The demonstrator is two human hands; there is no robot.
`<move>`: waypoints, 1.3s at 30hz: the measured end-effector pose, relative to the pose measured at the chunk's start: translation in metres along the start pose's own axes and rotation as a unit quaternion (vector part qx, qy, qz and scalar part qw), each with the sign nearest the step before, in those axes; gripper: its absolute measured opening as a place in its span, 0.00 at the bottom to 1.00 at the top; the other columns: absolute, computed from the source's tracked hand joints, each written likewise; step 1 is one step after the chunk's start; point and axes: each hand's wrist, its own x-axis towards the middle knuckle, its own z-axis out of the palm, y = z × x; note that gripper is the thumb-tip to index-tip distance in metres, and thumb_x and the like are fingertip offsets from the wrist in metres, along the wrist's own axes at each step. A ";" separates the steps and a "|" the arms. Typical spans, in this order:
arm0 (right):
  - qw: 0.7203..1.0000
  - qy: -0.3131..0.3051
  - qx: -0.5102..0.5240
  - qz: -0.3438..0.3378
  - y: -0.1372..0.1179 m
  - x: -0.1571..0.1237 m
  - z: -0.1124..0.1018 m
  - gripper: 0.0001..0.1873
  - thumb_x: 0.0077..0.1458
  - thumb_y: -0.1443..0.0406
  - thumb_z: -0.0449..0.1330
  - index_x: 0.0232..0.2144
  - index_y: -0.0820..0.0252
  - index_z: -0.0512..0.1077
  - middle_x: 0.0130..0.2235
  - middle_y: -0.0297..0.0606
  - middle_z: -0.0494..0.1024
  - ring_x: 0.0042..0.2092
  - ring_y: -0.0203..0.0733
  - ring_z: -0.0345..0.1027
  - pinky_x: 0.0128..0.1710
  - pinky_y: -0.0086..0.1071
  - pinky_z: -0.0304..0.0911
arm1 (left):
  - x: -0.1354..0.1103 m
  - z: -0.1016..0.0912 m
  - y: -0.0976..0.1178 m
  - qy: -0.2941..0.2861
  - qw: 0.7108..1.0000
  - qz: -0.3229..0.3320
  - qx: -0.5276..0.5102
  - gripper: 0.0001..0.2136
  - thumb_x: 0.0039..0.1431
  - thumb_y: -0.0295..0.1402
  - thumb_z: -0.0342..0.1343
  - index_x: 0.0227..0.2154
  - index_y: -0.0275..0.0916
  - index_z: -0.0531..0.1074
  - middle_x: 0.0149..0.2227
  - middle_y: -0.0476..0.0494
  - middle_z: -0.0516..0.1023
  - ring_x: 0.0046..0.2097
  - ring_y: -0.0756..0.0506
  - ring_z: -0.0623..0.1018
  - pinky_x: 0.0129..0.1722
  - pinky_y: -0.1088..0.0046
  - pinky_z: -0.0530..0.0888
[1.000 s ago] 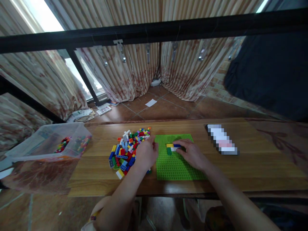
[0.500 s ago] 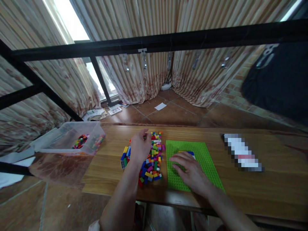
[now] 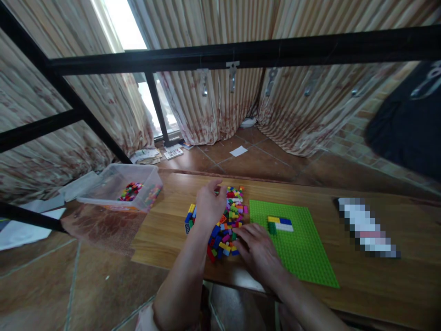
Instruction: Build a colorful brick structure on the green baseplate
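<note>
In the head view, a booklet (image 3: 173, 153) on the floor (image 3: 220, 161) carries rows of dark print on white, too small to read. The phone (image 3: 367, 227) at the right of the desk (image 3: 158, 232) has its screen pixelated, with a pinkish band low on it; any writing there is hidden. An orange strip shows low on the near side of the clear box (image 3: 99, 198), its markings too blurred to make out.

The green board (image 3: 305, 255) lies flat on the desk, between the pile (image 3: 225, 246) and the phone. Its right edge slants from far left to near right. On its far half sits a build (image 3: 283, 224) of 4 visible colours: yellow and blue form a row, with white along the near side and green at the left end. The build's long axis runs left to right, dipping slightly to the right; the green part points toward the person. The phone's long axis slants from far left to near right.

The left hand (image 3: 210, 207) is over the pile, fingers curled; I cannot tell whether its grip holds a brick. The right hand (image 3: 260, 252) has bent fingertips at the pile's right edge, and its grip cannot be told either.
</note>
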 end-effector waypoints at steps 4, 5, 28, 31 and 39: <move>1.000 -0.004 -0.001 -0.004 0.001 0.002 0.004 0.12 0.57 0.68 0.56 0.44 0.58 0.73 0.39 0.42 0.77 0.42 0.48 0.67 0.44 0.45 0.64 | -0.001 -0.001 0.000 -0.006 1.000 0.009 0.015 0.15 0.58 0.35 0.52 0.45 0.35 0.74 0.38 0.39 0.81 0.39 0.45 0.78 0.40 0.70 0.72; 1.000 -0.003 0.004 -0.008 0.002 0.003 0.005 0.12 0.58 0.69 0.55 0.43 0.58 0.74 0.39 0.42 0.77 0.42 0.47 0.67 0.44 0.44 0.64 | -0.001 -0.002 0.001 -0.012 1.000 0.010 0.020 0.15 0.58 0.35 0.52 0.45 0.35 0.74 0.37 0.40 0.81 0.39 0.45 0.78 0.40 0.70 0.72; 0.943 0.158 0.251 0.152 0.003 0.003 -0.011 0.13 0.57 0.66 0.55 0.45 0.54 0.71 0.39 0.37 0.76 0.41 0.40 0.71 0.43 0.34 0.67 | -0.024 0.002 0.017 -0.421 0.901 -0.064 -0.087 0.12 0.57 0.38 0.48 0.30 0.35 0.70 0.24 0.48 0.72 0.26 0.51 0.75 0.23 0.79 0.70; 0.930 0.169 0.283 0.162 0.002 0.005 -0.010 0.16 0.55 0.66 0.57 0.48 0.54 0.69 0.39 0.36 0.75 0.41 0.39 0.71 0.43 0.34 0.68 | -0.023 0.002 0.016 -0.424 0.898 -0.061 -0.098 0.11 0.56 0.37 0.49 0.33 0.35 0.71 0.26 0.48 0.73 0.26 0.51 0.74 0.24 0.79 0.70; 0.911 0.176 0.317 0.196 0.007 0.009 -0.015 0.20 0.50 0.61 0.64 0.47 0.56 0.70 0.38 0.36 0.75 0.36 0.38 0.71 0.39 0.34 0.69 | -0.024 0.004 0.019 -0.412 0.892 -0.057 -0.177 0.09 0.54 0.30 0.51 0.37 0.36 0.70 0.30 0.50 0.72 0.23 0.55 0.69 0.25 0.79 0.66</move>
